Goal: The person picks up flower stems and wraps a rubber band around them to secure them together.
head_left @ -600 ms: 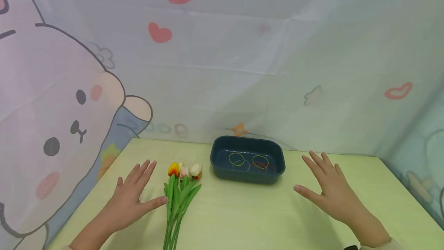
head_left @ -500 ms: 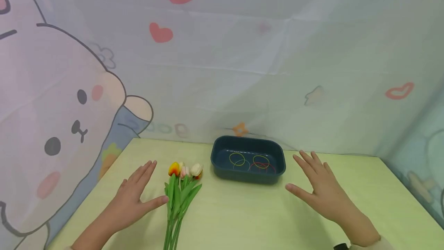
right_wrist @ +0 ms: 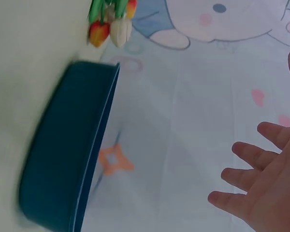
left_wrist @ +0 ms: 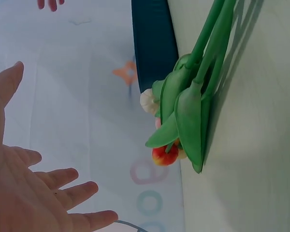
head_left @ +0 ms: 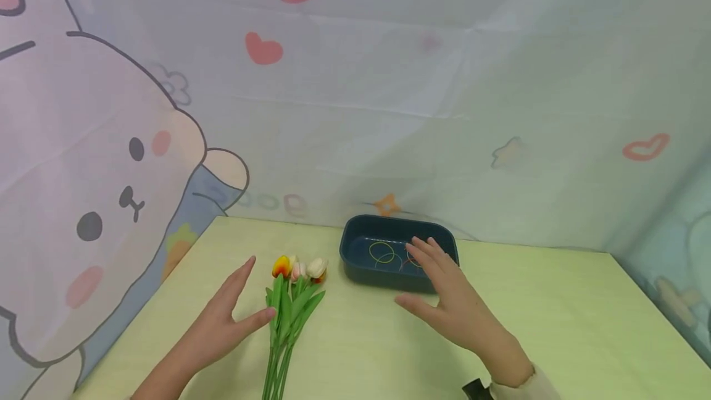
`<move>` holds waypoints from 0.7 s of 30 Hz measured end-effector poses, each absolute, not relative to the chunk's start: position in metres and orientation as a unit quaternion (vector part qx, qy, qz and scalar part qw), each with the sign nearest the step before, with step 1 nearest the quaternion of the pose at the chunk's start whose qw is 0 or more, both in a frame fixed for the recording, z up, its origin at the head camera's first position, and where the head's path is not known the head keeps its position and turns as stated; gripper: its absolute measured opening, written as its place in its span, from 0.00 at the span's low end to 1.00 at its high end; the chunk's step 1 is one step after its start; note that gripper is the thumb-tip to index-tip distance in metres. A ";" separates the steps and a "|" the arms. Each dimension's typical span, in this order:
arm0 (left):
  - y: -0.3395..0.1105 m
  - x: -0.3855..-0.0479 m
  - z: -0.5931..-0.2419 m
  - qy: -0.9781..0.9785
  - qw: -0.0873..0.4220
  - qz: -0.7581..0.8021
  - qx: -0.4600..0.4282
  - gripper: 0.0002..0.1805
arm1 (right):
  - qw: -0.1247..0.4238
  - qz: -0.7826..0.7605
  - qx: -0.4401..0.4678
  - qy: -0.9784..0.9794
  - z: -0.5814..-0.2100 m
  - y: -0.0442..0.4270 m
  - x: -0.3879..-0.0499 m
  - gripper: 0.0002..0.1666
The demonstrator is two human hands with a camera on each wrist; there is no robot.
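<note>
Tulips (head_left: 285,312), apparently below spread hands (head_left: 218,328)

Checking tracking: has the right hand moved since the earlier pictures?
Yes, the right hand moved left in the head view, from beside the basin to overlapping it.

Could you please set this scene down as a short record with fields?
Surface: pale yellow-green table
Flowers: bunch of tulips, lying flat, stems toward the person
Container: dark blue basin, with thin coloured loops inside
Left hand: beside the tulips, nothing in its grip
Right hand: near the basin, nothing in its grip
Backdrop: printed cloth
</note>
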State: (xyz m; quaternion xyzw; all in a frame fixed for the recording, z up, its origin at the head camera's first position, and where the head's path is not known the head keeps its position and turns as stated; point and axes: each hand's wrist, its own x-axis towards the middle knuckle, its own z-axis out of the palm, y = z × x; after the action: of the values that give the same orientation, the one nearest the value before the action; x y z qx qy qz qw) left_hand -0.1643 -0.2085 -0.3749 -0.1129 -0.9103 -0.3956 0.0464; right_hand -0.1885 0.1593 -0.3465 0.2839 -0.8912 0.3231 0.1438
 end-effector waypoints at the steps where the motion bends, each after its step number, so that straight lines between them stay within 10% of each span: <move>1: -0.208 -0.164 -0.376 -0.910 0.045 -0.398 -0.112 0.51 | 0.141 0.328 0.286 -0.889 -0.347 0.154 -0.188 0.44; 21: -0.205 -0.170 -0.396 -0.904 -0.008 -0.419 -0.082 0.54 | 0.006 0.420 0.270 -0.866 -0.386 0.062 -0.185 0.47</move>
State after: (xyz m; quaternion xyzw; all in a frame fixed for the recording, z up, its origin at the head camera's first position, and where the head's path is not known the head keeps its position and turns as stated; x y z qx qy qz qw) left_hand -0.1698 -0.2047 -0.3963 -0.0823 -0.9041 -0.4192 -0.0082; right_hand -0.1851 0.0624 -0.3858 0.2704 -0.8661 0.4204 0.0059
